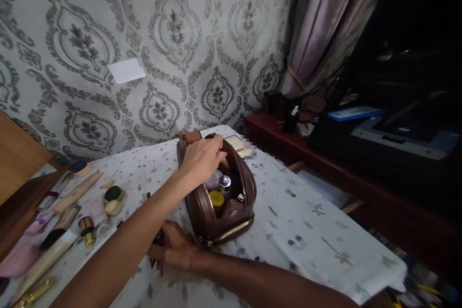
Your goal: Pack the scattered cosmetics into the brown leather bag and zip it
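Observation:
A brown leather cosmetic bag (pixel 225 233) sits unzipped on the cloth, its gold zip edges spread apart. Inside show a yellow lid (pixel 216 198), a shiny round-capped bottle (pixel 224 183) and a pale round item (pixel 213 180). My left hand (pixel 202 158) is closed over the bag's far rim, with some fingertips hidden in the opening. Low in front of the bag, my right hand (pixel 176 246) is closed around a small dark item (pixel 159 237) whose kind I cannot make out; my left forearm partly covers it.
Many cosmetics lie left on the patterned cloth (pixel 310 231), among them a gold-and-black bottle (pixel 86 231), a pink tube (pixel 98 211) and a dark green-lidded jar (pixel 114 194). A palette-like box (pixel 234 145) lies behind the bag. A dark red wooden desk (pixel 274 137) stands at right.

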The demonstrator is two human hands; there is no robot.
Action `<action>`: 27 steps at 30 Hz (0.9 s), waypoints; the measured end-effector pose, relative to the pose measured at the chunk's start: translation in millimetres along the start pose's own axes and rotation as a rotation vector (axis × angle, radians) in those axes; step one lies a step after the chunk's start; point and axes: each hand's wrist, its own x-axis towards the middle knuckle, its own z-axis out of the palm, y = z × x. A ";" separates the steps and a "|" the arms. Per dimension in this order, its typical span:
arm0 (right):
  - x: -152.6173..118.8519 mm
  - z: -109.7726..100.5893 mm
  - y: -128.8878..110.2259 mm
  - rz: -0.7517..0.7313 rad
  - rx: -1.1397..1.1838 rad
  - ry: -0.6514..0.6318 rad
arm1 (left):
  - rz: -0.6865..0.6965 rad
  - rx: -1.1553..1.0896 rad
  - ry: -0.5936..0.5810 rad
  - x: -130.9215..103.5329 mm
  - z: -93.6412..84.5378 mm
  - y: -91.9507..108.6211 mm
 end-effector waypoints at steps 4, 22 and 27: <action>-0.1 0.2 -0.6 0.034 -0.010 -0.011 | 0.035 0.047 -0.131 4.3 0.9 -1.9; -0.3 0.3 -4.7 0.076 0.030 0.002 | 0.153 0.178 -0.373 13.0 -8.4 -3.5; 0.3 0.2 -4.2 0.071 0.033 0.008 | 0.172 0.161 -0.361 12.0 -8.5 -5.0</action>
